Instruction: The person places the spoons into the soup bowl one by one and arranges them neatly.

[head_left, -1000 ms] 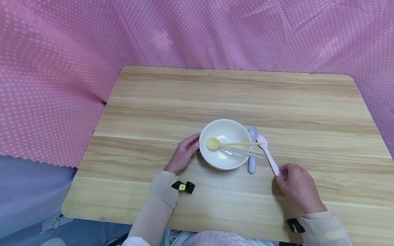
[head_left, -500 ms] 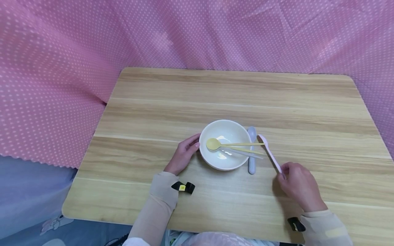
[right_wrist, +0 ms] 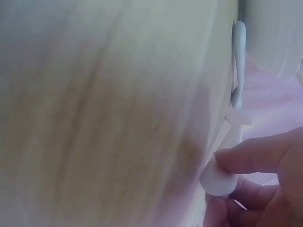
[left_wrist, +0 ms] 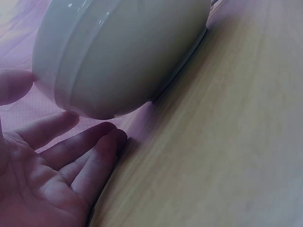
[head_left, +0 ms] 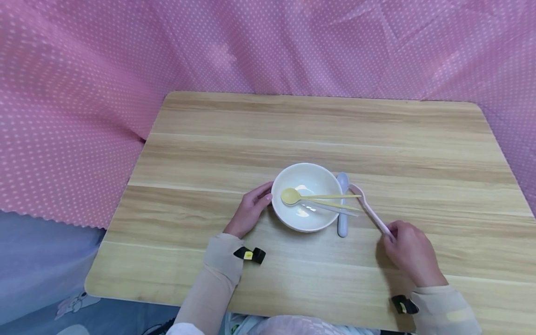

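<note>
A white bowl (head_left: 307, 174) stands on the table. My left hand (head_left: 249, 210) touches the bowl's left side, thumb and forefinger meeting the rim in the left wrist view, the fingers fairly straight. My right hand (head_left: 412, 253) pinches the handle end of a pink spoon (head_left: 370, 212), whose bowl end lies beside the lavender spoon and is turned on edge. The lavender spoon (head_left: 342, 227) lies flat along the bowl's right side. Inside the bowl rests a yellow spoon (head_left: 290, 196); two yellow handles and a translucent one stick out over the right rim.
The wooden table (head_left: 234, 116) has rounded corners. Behind it and to the left hangs a pink dotted cloth (head_left: 251, 42). Blue fabric (head_left: 42, 260) lies below the table's left edge. The person's lap is at the front edge.
The pink spoon has rolled onto its edge in my right hand's fingers, and its handle end has shifted slightly to the right. My left hand and the bowl stay put.
</note>
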`<state>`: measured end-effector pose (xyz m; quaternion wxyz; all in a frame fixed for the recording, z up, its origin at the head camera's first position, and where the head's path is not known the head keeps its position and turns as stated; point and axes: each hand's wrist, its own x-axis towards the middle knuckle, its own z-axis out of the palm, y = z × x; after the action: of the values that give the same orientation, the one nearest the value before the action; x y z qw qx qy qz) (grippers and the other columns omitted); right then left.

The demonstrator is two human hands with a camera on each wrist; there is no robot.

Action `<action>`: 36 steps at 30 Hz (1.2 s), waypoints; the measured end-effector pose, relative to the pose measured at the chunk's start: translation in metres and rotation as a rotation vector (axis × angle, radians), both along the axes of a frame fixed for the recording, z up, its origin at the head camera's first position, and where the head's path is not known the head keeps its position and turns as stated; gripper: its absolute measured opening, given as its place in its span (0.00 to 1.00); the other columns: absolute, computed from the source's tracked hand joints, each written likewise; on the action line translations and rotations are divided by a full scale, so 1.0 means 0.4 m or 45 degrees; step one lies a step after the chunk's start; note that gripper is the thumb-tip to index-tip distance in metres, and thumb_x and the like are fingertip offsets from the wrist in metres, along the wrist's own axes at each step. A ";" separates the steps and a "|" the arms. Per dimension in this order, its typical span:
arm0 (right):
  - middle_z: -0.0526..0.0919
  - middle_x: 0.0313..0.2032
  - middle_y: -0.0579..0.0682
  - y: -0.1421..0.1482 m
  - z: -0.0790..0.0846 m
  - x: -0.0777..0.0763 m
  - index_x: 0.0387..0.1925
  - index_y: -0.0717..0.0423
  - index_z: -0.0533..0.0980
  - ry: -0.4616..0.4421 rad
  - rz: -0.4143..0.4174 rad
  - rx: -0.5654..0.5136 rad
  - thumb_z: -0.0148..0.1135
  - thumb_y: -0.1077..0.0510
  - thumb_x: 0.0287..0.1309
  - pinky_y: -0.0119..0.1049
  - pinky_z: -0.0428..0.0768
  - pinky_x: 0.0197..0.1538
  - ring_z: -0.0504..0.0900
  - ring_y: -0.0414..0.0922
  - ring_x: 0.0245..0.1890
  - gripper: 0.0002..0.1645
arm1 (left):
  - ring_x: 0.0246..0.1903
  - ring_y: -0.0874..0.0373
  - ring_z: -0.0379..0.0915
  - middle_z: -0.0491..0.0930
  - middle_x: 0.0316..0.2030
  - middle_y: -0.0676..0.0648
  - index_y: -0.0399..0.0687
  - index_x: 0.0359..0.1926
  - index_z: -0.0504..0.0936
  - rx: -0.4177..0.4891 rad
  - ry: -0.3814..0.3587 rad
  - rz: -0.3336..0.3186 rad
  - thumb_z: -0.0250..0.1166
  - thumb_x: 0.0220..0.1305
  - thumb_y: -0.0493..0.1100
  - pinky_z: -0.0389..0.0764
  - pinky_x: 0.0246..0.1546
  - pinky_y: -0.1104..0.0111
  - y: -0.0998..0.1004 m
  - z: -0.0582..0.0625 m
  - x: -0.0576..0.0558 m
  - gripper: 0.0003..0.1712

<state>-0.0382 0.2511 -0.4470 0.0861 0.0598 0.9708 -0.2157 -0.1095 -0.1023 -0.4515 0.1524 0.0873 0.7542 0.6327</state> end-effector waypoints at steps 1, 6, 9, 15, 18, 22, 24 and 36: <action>0.78 0.28 0.58 0.001 0.001 0.000 0.38 0.69 0.78 0.005 -0.001 -0.004 0.57 0.63 0.52 0.35 0.69 0.23 0.72 0.47 0.24 0.13 | 0.66 0.54 0.60 0.64 0.67 0.42 0.37 0.67 0.62 -0.003 0.001 -0.002 0.48 0.72 0.41 0.62 0.67 0.66 0.000 0.000 0.000 0.26; 0.77 0.28 0.58 0.001 0.006 -0.001 0.39 0.69 0.77 0.023 -0.028 -0.032 0.57 0.63 0.54 0.34 0.67 0.22 0.71 0.48 0.24 0.12 | 0.66 0.54 0.59 0.64 0.67 0.42 0.38 0.67 0.62 -0.013 -0.006 0.001 0.48 0.72 0.41 0.61 0.67 0.67 0.001 0.000 -0.001 0.26; 0.78 0.29 0.58 -0.002 0.011 0.000 0.39 0.68 0.77 0.049 -0.050 -0.049 0.57 0.63 0.55 0.33 0.67 0.23 0.71 0.48 0.24 0.12 | 0.66 0.54 0.59 0.64 0.67 0.42 0.38 0.67 0.62 -0.008 -0.008 0.006 0.48 0.72 0.41 0.61 0.67 0.67 0.001 0.002 -0.001 0.26; 0.78 0.29 0.58 -0.005 0.020 0.001 0.39 0.68 0.76 0.105 -0.076 -0.078 0.56 0.62 0.56 0.32 0.68 0.23 0.71 0.48 0.24 0.12 | 0.66 0.54 0.60 0.64 0.67 0.42 0.37 0.67 0.62 -0.002 -0.010 0.009 0.49 0.72 0.41 0.61 0.67 0.68 0.001 0.005 0.001 0.26; 0.78 0.29 0.58 -0.006 0.022 0.003 0.40 0.68 0.76 0.132 -0.091 -0.092 0.56 0.61 0.57 0.33 0.68 0.23 0.71 0.47 0.24 0.13 | 0.66 0.54 0.60 0.64 0.67 0.42 0.37 0.67 0.62 0.003 -0.011 0.009 0.49 0.72 0.41 0.61 0.67 0.68 0.001 0.005 0.001 0.26; 0.78 0.28 0.58 -0.008 0.023 0.004 0.41 0.67 0.76 0.173 -0.108 -0.108 0.56 0.61 0.57 0.33 0.67 0.23 0.70 0.47 0.24 0.13 | 0.67 0.54 0.59 0.64 0.67 0.41 0.37 0.67 0.62 0.002 -0.011 0.007 0.49 0.72 0.41 0.61 0.67 0.68 0.001 0.003 0.001 0.26; 0.78 0.28 0.57 -0.008 0.024 0.003 0.41 0.67 0.76 0.213 -0.113 -0.108 0.56 0.61 0.57 0.33 0.67 0.23 0.70 0.47 0.24 0.13 | 0.67 0.55 0.59 0.63 0.67 0.42 0.37 0.67 0.62 -0.004 -0.011 0.005 0.49 0.72 0.42 0.61 0.67 0.68 0.001 0.002 0.001 0.26; 0.78 0.28 0.59 -0.011 0.026 -0.003 0.38 0.66 0.77 0.403 -0.165 -0.147 0.57 0.62 0.56 0.32 0.66 0.25 0.71 0.48 0.26 0.11 | 0.66 0.55 0.59 0.64 0.67 0.42 0.38 0.67 0.62 -0.015 -0.016 0.005 0.48 0.72 0.42 0.61 0.67 0.67 0.002 0.010 0.004 0.26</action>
<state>-0.0392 0.2466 -0.4364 -0.0786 0.0824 0.9523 -0.2830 -0.1078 -0.1016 -0.4476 0.1565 0.0808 0.7572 0.6290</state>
